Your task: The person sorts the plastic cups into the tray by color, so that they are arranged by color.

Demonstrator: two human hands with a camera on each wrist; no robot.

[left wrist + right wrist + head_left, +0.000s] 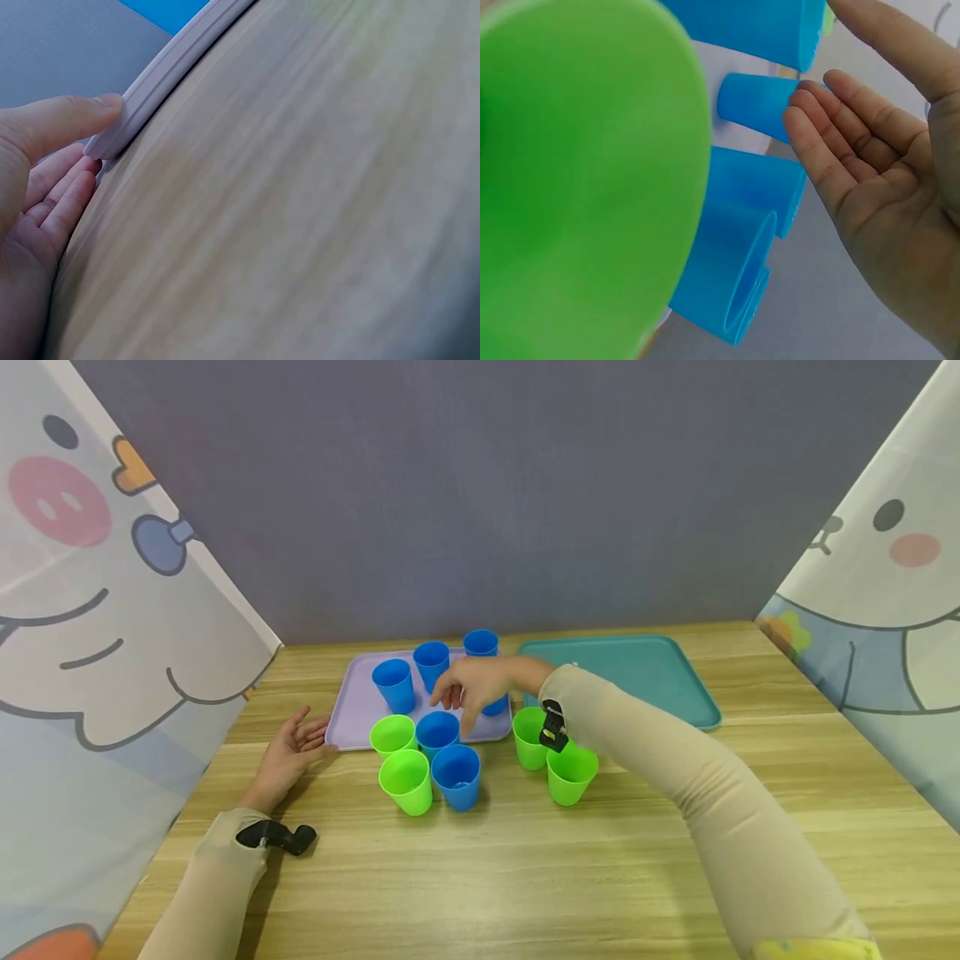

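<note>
My left hand (pixel 288 756) is at the front left corner of a lilac tray (pixel 348 714); in the left wrist view its thumb lies over the rim and fingertips meet the corner's outer side. My right hand (pixel 480 683) hangs over the tray's right part, loosely bent fingers holding nothing. Around it stand upright blue cups: one at the tray's left (pixel 393 685), one behind (pixel 432 665), one at the back right (pixel 481 643), and another partly hidden by the hand. Below its fingers, a blue cup (pixel 437 732) overlaps the tray's front edge.
In front of the tray stand a blue cup (pixel 456 779) and a green cup (pixel 406 783), with another green cup (pixel 392 737) behind. Two green cups (pixel 572 774) stand under the right forearm. A teal tray (pixel 637 672) lies at the back right, against the grey wall.
</note>
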